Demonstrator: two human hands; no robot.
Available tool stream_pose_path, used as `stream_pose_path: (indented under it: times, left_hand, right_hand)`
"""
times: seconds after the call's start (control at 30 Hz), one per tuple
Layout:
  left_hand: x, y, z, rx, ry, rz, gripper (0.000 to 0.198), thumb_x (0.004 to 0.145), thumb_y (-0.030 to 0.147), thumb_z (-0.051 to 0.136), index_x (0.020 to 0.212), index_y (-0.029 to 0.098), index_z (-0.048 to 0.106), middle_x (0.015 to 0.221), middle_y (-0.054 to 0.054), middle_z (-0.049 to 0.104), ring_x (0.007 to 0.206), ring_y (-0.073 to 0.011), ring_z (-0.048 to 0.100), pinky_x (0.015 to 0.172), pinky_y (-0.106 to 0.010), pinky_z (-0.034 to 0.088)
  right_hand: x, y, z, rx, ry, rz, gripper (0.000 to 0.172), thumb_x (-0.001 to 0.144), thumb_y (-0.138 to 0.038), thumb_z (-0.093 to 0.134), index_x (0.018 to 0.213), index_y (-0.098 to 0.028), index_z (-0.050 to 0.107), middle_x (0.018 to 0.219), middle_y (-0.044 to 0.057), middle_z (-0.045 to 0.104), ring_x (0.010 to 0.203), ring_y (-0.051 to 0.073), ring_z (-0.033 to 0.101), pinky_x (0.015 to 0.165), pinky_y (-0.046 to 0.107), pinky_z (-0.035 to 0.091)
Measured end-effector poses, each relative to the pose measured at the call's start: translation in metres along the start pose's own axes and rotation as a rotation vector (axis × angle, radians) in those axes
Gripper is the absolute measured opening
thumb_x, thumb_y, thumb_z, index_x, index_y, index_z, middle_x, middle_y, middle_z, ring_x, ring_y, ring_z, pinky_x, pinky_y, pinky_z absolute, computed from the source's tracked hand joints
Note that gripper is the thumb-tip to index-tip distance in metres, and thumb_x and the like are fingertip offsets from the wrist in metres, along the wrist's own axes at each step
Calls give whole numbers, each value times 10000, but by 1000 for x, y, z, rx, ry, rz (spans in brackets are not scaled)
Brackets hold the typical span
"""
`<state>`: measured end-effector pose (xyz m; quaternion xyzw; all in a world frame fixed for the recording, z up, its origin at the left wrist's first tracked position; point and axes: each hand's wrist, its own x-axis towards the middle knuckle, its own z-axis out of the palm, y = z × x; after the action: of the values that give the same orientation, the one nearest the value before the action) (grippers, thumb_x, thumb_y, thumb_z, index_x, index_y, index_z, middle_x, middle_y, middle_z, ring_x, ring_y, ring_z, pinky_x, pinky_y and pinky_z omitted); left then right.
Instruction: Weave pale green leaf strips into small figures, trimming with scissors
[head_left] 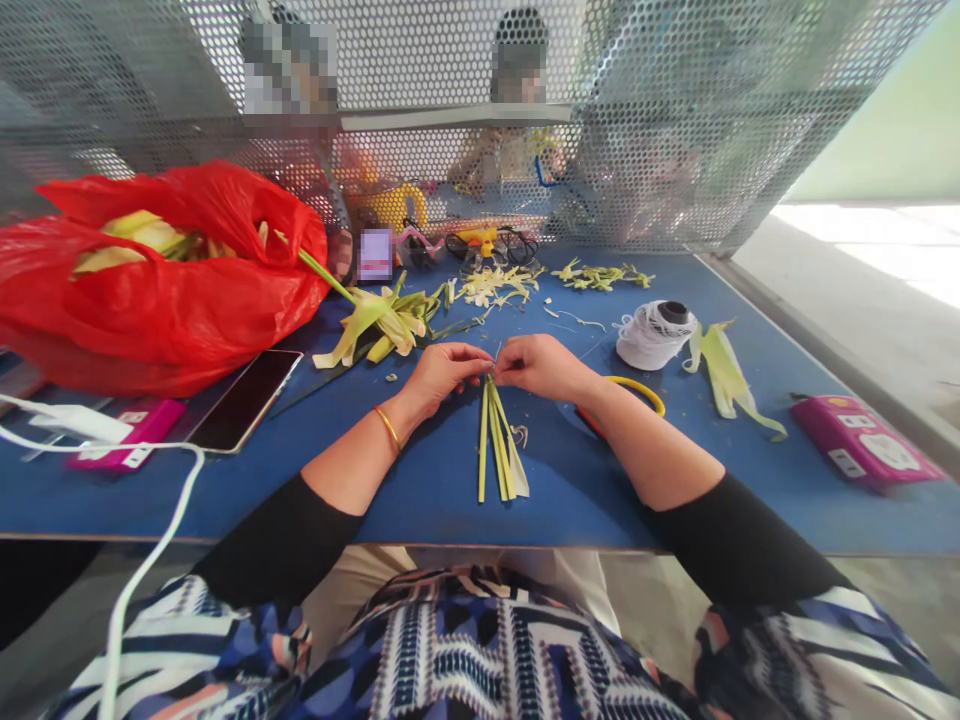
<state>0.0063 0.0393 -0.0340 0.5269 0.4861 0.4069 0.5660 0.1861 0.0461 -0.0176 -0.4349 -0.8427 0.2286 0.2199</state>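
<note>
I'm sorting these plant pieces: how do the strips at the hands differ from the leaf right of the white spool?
The strips are mostly narrow and straight; the leaf is broader, with a curling tail. The strips converge at the left hand and right hand; the leaf lies untouched. Both look yellowish green.

Open surface (424, 500) flanks the strips (493, 450) on the near side of the fingers (472, 366); beyond, pale scraps (489, 287) (a loose heap) obstruct, and rightward, a spool (646, 340).
</note>
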Motion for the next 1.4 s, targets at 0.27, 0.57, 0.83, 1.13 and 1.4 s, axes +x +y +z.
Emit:
stream_pose_path:
  times: [0.27, 0.57, 0.83, 1.13, 1.4]
  left_hand:
    - [-1, 2, -2, 65, 12, 13, 150, 559, 215, 794, 681, 165, 723, 573, 13, 629, 486, -78, 495, 416, -195, 287]
    - [5, -4, -9, 347, -21, 317, 68, 657, 161, 691, 699, 178, 742, 652, 9, 715, 587, -117, 611, 613, -227, 482]
    - [7, -7, -14, 595, 2, 510, 150, 699, 126, 633, 735, 205, 754, 770, -2, 767, 725, -159, 691, 704, -250, 504]
    - [10, -9, -11, 282, -40, 468, 65, 675, 194, 703, 725, 182, 742, 724, -7, 742, 670, -137, 661, 688, -250, 525]
    - [4, -6, -9, 367, 93, 609, 38, 731, 183, 704, 723, 190, 740, 739, -15, 756, 657, -134, 670, 645, -233, 527]
  right_hand:
    - [-1, 2, -2, 44, 3, 65, 47, 695, -160, 718, 721, -197, 704, 707, -17, 645, 666, 131, 571, 656, 258, 405]
    - [8, 13, 25, 543, 147, 156, 251, 684, 2, 583, 843, -192, 599, 793, -9, 738, 778, 141, 704, 784, 292, 527]
    - [8, 14, 31, 394, 189, 100, 261, 691, -9, 578, 866, -192, 640, 827, -3, 737, 803, 143, 691, 785, 291, 534]
    - [9, 10, 19, 531, 222, 52, 285, 739, -76, 559, 938, -182, 733, 973, 23, 748, 903, 160, 662, 891, 334, 501]
    - [6, -4, 20, 831, 210, 252, 137, 678, -164, 664, 804, -171, 718, 680, -22, 689, 572, 86, 573, 604, 243, 501]
